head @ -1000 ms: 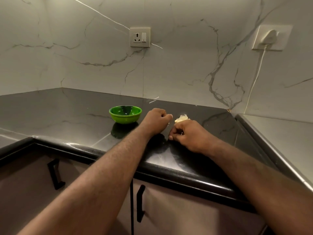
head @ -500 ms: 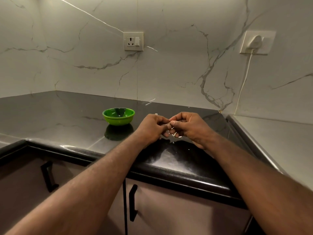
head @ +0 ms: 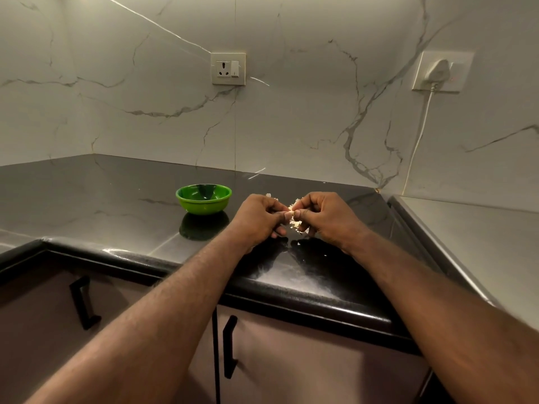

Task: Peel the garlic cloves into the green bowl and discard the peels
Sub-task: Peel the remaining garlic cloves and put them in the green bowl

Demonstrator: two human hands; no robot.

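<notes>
Bare, hairy forearms [head: 175, 301] run to the bare left hand [head: 256, 218] and right hand [head: 326, 217].

Both hands are meeting just above the dark counter [head: 116, 205], the left hand [head: 258, 218] and right hand [head: 323, 217] pinching a pale garlic clove [head: 292, 219] between fingertips. The green bowl [head: 203, 198] is sitting just left, apart from them.

head view | 1 camera | faces forward-down | countertop [head: 87, 199] close
</notes>
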